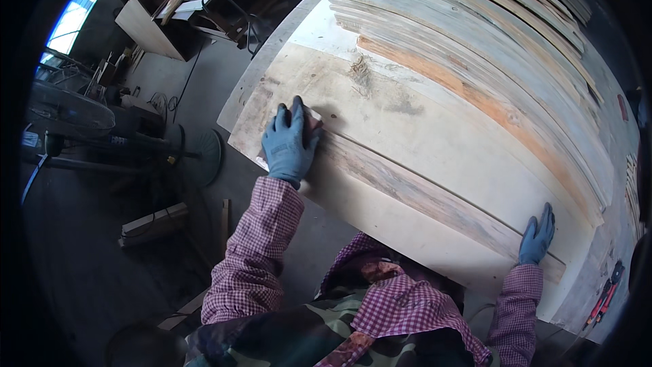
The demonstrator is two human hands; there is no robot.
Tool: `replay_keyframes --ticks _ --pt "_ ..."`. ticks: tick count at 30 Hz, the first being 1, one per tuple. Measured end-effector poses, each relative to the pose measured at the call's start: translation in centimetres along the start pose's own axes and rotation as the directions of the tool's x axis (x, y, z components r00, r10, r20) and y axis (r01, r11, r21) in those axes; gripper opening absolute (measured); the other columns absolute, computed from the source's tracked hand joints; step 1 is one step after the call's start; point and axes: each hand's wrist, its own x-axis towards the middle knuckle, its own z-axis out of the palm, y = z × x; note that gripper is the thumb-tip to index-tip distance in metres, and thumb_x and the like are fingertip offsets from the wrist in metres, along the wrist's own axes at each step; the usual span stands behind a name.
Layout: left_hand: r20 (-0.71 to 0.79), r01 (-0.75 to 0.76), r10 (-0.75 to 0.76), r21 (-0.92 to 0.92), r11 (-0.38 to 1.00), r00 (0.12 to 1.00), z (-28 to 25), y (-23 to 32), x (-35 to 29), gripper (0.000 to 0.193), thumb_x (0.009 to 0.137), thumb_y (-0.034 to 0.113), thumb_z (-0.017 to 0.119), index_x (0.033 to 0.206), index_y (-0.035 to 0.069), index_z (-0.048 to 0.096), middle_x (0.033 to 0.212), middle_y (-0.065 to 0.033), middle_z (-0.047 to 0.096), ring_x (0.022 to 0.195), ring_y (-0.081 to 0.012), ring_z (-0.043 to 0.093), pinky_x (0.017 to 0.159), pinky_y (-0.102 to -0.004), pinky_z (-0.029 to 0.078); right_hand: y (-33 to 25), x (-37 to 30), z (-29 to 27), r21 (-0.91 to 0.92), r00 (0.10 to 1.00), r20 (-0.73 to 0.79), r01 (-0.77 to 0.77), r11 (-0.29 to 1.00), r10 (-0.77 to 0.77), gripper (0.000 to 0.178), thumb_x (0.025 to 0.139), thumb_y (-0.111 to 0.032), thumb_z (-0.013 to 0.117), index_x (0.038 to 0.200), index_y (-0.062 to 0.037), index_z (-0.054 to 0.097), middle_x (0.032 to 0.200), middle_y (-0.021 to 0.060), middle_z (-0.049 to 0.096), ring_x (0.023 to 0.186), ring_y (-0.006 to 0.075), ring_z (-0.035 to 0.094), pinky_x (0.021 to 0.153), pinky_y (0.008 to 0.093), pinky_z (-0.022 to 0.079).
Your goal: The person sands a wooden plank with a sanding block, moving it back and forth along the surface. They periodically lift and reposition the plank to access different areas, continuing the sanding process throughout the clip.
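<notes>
A long, narrow wooden board (407,187) with grey and brown grain lies flat along the near side of the pale tabletop (462,143). My left hand (288,146), in a blue-grey glove, is at the board's left end. It is closed over a small dark reddish block (314,121), mostly hidden under the fingers and pressed to the wood. Toward the board's right end, my right hand (536,236) rests in a matching glove, its fingers stretched out and nothing in its grasp.
Stacked boards (475,34) fill the far side of the table, one orange-brown plank (468,88) nearest. Wood shavings (360,75) sit in a small heap. Red-handled pliers (603,295) lie at the right edge. A fan (75,109) and timber pieces (155,224) stand on the left.
</notes>
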Motion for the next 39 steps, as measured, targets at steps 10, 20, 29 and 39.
replay_keyframes --ticks 10,20,29,39 --pt "-0.057 0.007 -0.010 -0.051 0.999 0.998 -0.2 4.2 -3.2 0.079 0.087 0.039 0.071 0.153 0.013 0.037 0.145 -0.0312 0.044 0.122 -0.0445 0.053 0.100 -0.0526 0.043 -0.5 0.0 -0.3 0.006 0.999 0.007 -0.031 1.000 0.031 0.052 0.100 -0.018 0.054 0.150 -0.0063 0.043 0.153 0.0137 0.045 0.140 0.0346 0.040 0.117 0.0449 0.030" --pt "-0.025 0.211 -0.210 0.066 0.975 0.977 -0.9 -6.5 0.8 0.076 0.088 0.040 0.069 0.150 0.010 0.039 0.137 -0.0319 0.052 0.112 -0.0456 0.060 0.093 -0.0533 0.050 0.1 0.2 -0.2 0.021 0.999 0.035 -0.028 0.999 0.027 0.052 0.100 -0.016 0.052 0.150 -0.0068 0.042 0.153 0.0144 0.045 0.141 0.0341 0.040 0.117 0.0444 0.030" --pt "-0.056 0.069 -0.074 -0.083 0.994 0.996 -1.5 5.0 -8.0 0.080 0.083 0.039 0.076 0.150 0.010 0.042 0.138 -0.0335 0.050 0.120 -0.0466 0.055 0.098 -0.0528 0.045 -0.4 0.1 -0.2 0.034 0.998 0.039 -0.055 0.998 0.054 0.052 0.100 -0.016 0.053 0.151 -0.0069 0.042 0.154 0.0141 0.044 0.142 0.0329 0.039 0.117 0.0442 0.030" --pt "-0.045 0.366 -0.364 0.151 0.918 0.930 0.2 -6.8 1.4 0.078 0.088 0.047 0.067 0.152 0.014 0.037 0.121 -0.0254 0.059 0.102 -0.0442 0.062 0.084 -0.0545 0.051 0.0 0.2 0.4 0.047 0.999 0.020 -0.039 0.998 0.038 0.053 0.100 -0.019 0.053 0.151 -0.0076 0.041 0.153 0.0138 0.045 0.141 0.0333 0.039 0.117 0.0449 0.029"
